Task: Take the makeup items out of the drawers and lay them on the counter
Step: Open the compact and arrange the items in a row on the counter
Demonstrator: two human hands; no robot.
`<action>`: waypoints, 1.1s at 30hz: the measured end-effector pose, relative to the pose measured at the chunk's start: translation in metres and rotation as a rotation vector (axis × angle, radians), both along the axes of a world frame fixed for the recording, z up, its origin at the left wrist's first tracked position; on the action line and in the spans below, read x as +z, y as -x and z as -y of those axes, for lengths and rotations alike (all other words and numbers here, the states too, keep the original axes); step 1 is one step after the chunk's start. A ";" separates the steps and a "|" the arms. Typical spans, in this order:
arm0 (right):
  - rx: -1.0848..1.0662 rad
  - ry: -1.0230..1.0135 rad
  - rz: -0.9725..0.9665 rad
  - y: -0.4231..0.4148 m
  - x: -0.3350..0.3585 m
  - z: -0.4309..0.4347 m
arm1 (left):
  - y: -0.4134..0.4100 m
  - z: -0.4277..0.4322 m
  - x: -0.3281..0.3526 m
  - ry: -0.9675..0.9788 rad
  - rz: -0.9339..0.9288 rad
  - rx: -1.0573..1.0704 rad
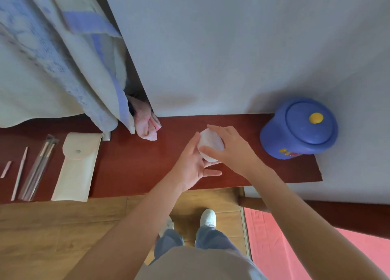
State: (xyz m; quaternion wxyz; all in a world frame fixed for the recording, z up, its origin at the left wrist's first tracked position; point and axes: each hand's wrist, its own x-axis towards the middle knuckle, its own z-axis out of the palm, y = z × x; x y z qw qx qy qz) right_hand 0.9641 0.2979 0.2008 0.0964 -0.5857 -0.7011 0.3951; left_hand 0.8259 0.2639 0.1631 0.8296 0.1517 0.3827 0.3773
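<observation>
Floor: wooden boards and a red mat (pixel 295 248) are seen nearest, below the person's shoes.
Counter edge: no open drawer is shown in the view.
Hands: a pale rounded item (pixel 211 145) is held over the counter (pixel 137 163), cupped from below by the left hand (pixel 195 163) and covered from above by the right hand (pixel 230 147).
Item identity: it cannot be told exactly; a pouch or puff case is judged likely.
Already laid out: a cream pouch (pixel 77 167), a clear pack of brushes (pixel 39 168), a thin pink stick (pixel 20 173) and a short pink piece (pixel 6 169) are set in a row at the left.
Progress: well advanced by judgement; the held item is not yet set down.
Far side: a blue lidded jar (pixel 299 128) and a pink cloth (pixel 146 123) rest by the wall.
</observation>
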 end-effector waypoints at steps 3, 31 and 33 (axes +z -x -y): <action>-0.023 -0.051 0.020 0.002 0.006 0.004 | -0.007 -0.001 0.005 -0.013 -0.039 -0.010; -0.294 0.279 -0.756 -0.022 0.032 0.003 | 0.007 0.011 0.029 -0.131 0.136 -0.008; -0.404 0.282 -0.759 -0.024 0.029 0.001 | 0.009 0.013 0.028 -0.148 0.071 -0.015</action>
